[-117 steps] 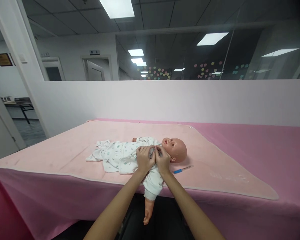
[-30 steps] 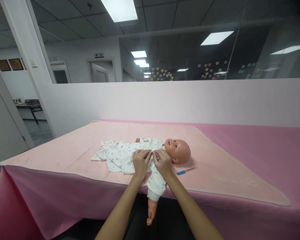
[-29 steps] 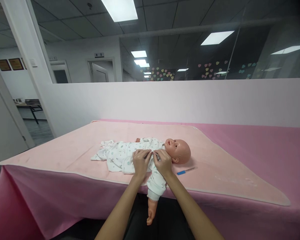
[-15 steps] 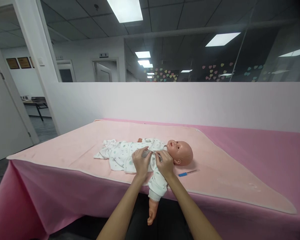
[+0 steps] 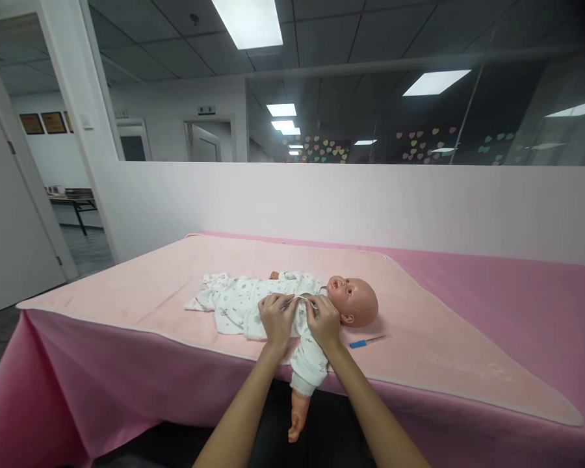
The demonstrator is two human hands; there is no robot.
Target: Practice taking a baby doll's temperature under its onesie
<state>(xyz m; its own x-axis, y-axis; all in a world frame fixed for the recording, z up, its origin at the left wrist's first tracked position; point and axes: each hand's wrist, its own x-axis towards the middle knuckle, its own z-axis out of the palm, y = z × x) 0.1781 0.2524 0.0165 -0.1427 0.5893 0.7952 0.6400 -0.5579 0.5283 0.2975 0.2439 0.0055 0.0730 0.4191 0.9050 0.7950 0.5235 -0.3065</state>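
Doll [image 5: 273,289] lies face up on a peach blanket [image 5: 141,283], head toward the right of view. White printed garment [image 5: 234,307] covers its body. Near arm [image 5: 299,411] hangs past the table edge, over the person's dark-clad lap. Thin white strip [image 5: 300,298] bows between two hands above the doll's chest. Left hand [image 5: 276,317]: fingertips together, pinching strip. Right hand [image 5: 324,321]: fingertips likewise closed on it, near the doll's chin. Blue-handled tool [image 5: 359,344] rests on blanket, just beside head; slim end too small to identify. Pink cloth [image 5: 526,312] beneath; white wall [image 5: 322,205] behind.
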